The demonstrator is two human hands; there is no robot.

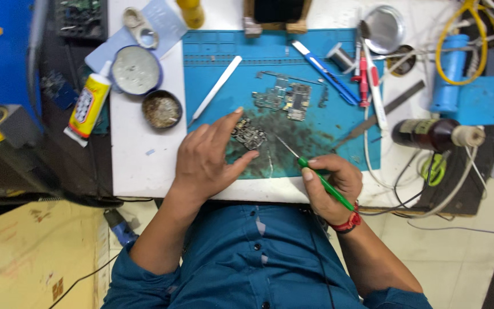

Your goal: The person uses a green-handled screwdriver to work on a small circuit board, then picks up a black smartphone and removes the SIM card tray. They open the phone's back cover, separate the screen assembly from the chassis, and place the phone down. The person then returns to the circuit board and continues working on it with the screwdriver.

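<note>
My left hand (210,160) rests on the blue work mat (224,86), its fingertips pressing a small dark circuit board (251,136). A green-handled screwdriver (320,180) is gripped in my right hand (333,186), its thin metal tip pointing up-left toward that board, just short of it. Further up the mat lies a larger circuit board (297,102) with loose metal shields beside it.
White tweezers (217,88), a blue tool (324,71) and red tool (363,80) lie on the mat. Left: glue tube (90,103), round tin (136,70), small dish (162,109). Right: brown bottle (430,134), metal bowl (383,28), tangled cables.
</note>
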